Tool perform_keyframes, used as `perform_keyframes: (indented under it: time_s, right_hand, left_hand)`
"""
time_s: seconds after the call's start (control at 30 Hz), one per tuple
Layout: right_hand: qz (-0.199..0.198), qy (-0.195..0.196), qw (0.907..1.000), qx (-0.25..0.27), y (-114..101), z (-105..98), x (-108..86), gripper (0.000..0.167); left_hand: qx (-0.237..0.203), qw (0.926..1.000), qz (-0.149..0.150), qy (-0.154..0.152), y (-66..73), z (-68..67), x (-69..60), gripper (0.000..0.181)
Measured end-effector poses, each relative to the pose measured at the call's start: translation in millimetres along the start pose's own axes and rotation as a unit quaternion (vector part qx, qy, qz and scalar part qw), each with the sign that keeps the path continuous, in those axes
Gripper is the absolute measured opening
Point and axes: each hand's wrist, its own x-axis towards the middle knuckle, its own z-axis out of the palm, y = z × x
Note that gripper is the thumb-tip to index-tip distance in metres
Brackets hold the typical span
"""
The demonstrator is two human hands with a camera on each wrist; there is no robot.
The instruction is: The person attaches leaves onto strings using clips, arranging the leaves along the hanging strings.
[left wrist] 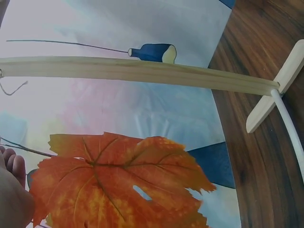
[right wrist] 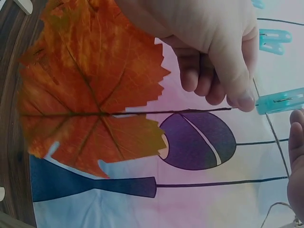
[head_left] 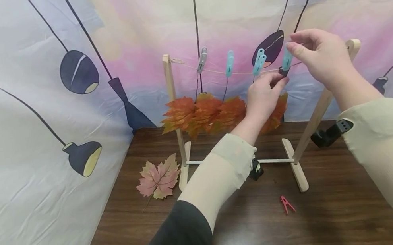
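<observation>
My left hand (head_left: 262, 95) pinches the stem of an orange artificial maple leaf (right wrist: 90, 85) just below a string line (head_left: 243, 73). Above it, my right hand (head_left: 330, 56) holds a light blue clothespin (head_left: 287, 60) between thumb and fingers. The clothespin's tip is at the line and at the stem's end in the right wrist view; whether it bites on both I cannot tell. Further left, a grey clothespin (head_left: 202, 60) and more blue clothespins (head_left: 230, 64) sit on the line, with orange leaves (head_left: 209, 111) hanging under them, partly hidden by my left hand.
The line runs between two wooden posts (head_left: 169, 77) joined low down by a white rod (head_left: 276, 161). On the brown table (head_left: 251, 228) lie a pinkish leaf (head_left: 159, 180) at left and a red clothespin (head_left: 286, 205) in front. A printed cloth (head_left: 136, 29) hangs behind.
</observation>
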Motion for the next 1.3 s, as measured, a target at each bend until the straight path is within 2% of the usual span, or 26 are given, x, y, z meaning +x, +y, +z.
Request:
perform_keyframes:
  time_s: [0.17, 0.33, 0.57, 0.67, 0.83, 0.97, 1.13, 1.3]
  right_hand:
    - [0.008, 0.025, 0.9994, 0.023, 5, -1, -0.7, 0.048]
    - [0.016, 0.03, 0.999, 0.028, 10, -2, -4.7, 0.048]
    - [0.022, 0.025, 0.9991, 0.027, 20, 1, -15.6, 0.048]
    - [0.009, 0.025, 0.9995, 0.019, 26, 6, -22.7, 0.049]
    - [-0.007, 0.018, 0.9997, 0.011, 34, 16, -34.6, 0.049]
    - [-0.013, 0.018, 0.9996, 0.018, 42, 22, -43.4, 0.048]
    - [-0.012, 0.018, 0.9995, 0.023, 53, 29, -54.2, 0.048]
    - [-0.01, 0.009, 0.9994, 0.03, 67, 38, -61.5, 0.047]
  left_hand:
    - [-0.019, 0.9997, 0.015, 0.009, -6.1, 0.9, -4.0, 0.024]
    - [-0.027, 0.9994, 0.021, 0.007, -12.0, 1.2, -8.5, 0.027]
    - [-0.05, 0.9983, 0.02, -0.019, -14.9, -3.5, -15.9, 0.032]
    - [-0.046, 0.9981, 0.022, -0.033, -15.5, -5.9, -21.3, 0.035]
    - [-0.018, 0.9975, 0.062, -0.029, -19.2, -8.6, -31.7, 0.034]
    - [-0.015, 0.9952, 0.095, -0.018, -24.4, -8.9, -38.9, 0.032]
    - [-0.03, 0.9934, 0.11, -0.012, -32.4, -10.2, -49.2, 0.031]
    - [-0.024, 0.9929, 0.117, -0.003, -44.9, -12.3, -60.2, 0.031]
